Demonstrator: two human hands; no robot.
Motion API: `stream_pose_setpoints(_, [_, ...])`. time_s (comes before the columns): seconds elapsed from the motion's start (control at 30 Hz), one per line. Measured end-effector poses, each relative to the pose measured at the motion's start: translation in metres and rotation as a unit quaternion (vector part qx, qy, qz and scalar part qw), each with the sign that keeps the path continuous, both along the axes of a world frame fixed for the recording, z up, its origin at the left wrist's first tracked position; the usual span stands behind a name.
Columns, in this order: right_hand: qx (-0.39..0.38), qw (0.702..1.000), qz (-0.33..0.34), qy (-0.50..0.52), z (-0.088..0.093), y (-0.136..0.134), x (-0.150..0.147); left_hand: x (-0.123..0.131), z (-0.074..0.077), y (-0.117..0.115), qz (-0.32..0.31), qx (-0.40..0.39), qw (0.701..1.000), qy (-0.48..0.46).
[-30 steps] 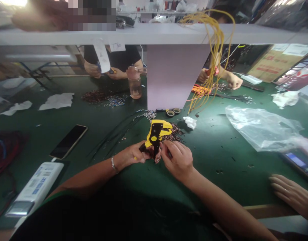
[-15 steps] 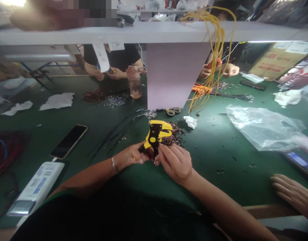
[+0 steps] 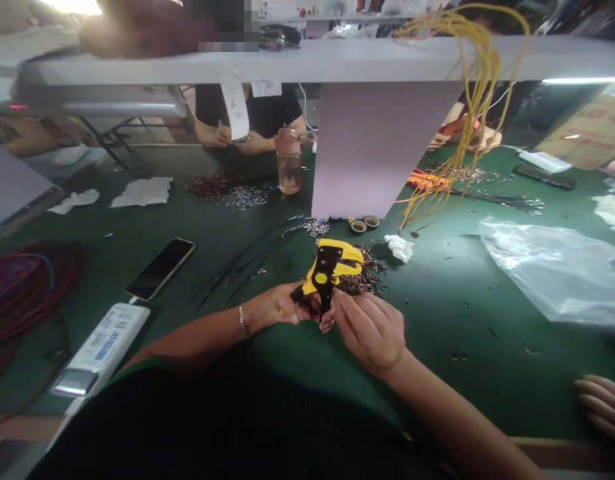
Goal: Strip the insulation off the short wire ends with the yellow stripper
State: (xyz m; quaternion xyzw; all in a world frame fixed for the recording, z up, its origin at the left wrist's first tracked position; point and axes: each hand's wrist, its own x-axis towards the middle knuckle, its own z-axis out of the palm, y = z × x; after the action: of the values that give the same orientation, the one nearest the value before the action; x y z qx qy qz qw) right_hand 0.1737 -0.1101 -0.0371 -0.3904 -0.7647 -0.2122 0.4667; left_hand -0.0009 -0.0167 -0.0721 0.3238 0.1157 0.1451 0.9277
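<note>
My left hand [image 3: 273, 305] is closed around a yellow-and-black plastic wire stripper [image 3: 327, 272], held above the green work mat [image 3: 467, 393]. My right hand [image 3: 370, 333], fingers curled and pinched, touches the stripper's near end; I cannot tell what it grips. A heap of short cut wires [image 3: 362, 283] lies just beyond.

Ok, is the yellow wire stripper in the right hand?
No, the left hand grips the yellow wire stripper; the right hand is beside it.
</note>
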Motion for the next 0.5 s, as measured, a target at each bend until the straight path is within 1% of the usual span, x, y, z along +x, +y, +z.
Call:
stream_pose_setpoints(0.03, [0.0, 1.0, 0.001, 0.0, 0.001, 0.0, 0.0, 0.0, 0.0, 0.0, -0.018, 0.011, 1.0, -0.007])
stream_pose_setpoints(0.17, [-0.005, 1.0, 0.009, 0.002, 0.003, -0.002, -0.001, 0.0, -0.001, 0.001, -0.022, 0.035, 0.999, -0.01])
stream_pose_setpoints(0.3, [-0.01, 1.0, 0.013, 0.002, 0.006, -0.003, -0.001, -0.002, 0.005, -0.001, -0.022, 0.058, 0.998, -0.003])
stream_pose_setpoints(0.5, [0.0, 0.999, -0.031, 0.015, 0.008, -0.003, 0.001, 0.002, 0.011, 0.0, -0.047, 0.067, 0.996, -0.017])
